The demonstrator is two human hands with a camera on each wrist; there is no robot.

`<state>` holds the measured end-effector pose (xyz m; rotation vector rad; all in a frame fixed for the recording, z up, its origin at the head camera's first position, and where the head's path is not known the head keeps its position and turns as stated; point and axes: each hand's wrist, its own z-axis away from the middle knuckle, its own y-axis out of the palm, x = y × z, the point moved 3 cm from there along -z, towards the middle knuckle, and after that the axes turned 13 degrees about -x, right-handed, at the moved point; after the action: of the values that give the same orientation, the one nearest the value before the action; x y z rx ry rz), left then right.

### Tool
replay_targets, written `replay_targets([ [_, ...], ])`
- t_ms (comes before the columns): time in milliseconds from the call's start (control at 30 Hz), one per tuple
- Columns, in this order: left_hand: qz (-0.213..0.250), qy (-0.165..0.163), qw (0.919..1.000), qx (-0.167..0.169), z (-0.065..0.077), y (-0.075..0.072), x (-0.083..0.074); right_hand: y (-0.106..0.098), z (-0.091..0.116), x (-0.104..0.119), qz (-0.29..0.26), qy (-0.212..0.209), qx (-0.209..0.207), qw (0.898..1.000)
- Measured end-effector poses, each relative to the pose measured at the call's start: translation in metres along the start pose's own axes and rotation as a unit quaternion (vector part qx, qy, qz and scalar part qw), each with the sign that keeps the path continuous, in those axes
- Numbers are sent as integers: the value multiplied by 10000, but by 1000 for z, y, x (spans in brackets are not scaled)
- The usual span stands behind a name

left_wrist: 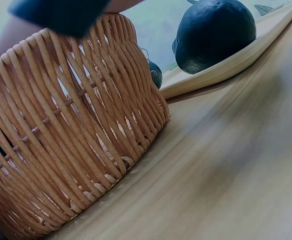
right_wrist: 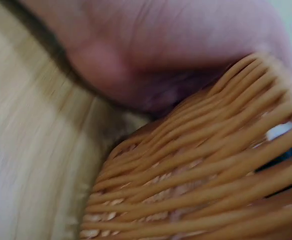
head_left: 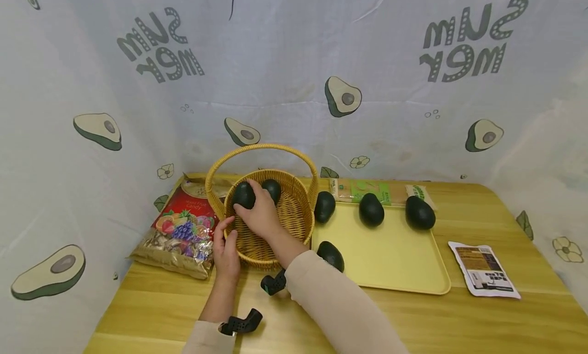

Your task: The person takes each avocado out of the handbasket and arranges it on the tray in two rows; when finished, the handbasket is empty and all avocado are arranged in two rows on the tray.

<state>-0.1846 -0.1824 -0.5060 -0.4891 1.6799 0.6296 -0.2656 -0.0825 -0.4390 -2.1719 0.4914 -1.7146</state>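
A round wicker basket (head_left: pixel 300 208) with a tall hooped handle stands on the table. Inside its left part my right hand (head_left: pixel 260 211) grips a dark green avocado (head_left: pixel 243 195), thumb and fingers around it. Beside that, a second avocado (head_left: pixel 272 189) lies in the basket. My left hand (head_left: pixel 226 257) holds the basket's left front side, thumb and a finger up at the rim. The basket's woven wall (left_wrist: pixel 80 130) fills much of the left wrist view. In the right wrist view a palm (right_wrist: pixel 135 50) presses close against the weave (right_wrist: pixel 201 175).
A yellow tray (head_left: pixel 386 257) lies right of the basket, with several avocados (head_left: pixel 371 209) along its back and left edges. Left stands a red candy bag (head_left: pixel 181 226). Flat packages (head_left: pixel 360 191) lie behind the tray; a white pouch (head_left: pixel 484 272) lies to its right.
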Motion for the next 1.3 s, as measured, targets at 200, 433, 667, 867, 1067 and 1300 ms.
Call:
replay_targets([
  [200, -150, -43, 9998, -86, -1, -1, 0, -21, 9, 28, -966, 137, -933, 9909],
  [433, -135, 24, 9998, -108, 0, 1, 0, -51, 27, 50, -1417, 220, -897, 9856],
  [667, 23, 19, 9999, -97, 2, 1, -2, -85, 52, 43, -1233, 552, -722, 9882],
  [867, 51, -12, 10000, -8, 2, 1, -2, -110, 71, 28, -1252, 516, -598, 9890],
  [1067, 88, -134, 9999, 41, 2, -1, -1, -138, 73, 5, -1207, 939, -227, 9880],
  [1300, 195, -136, 9997, 112, 2, 0, -1, -187, 75, -18, -737, 1181, -13, 9903],
])
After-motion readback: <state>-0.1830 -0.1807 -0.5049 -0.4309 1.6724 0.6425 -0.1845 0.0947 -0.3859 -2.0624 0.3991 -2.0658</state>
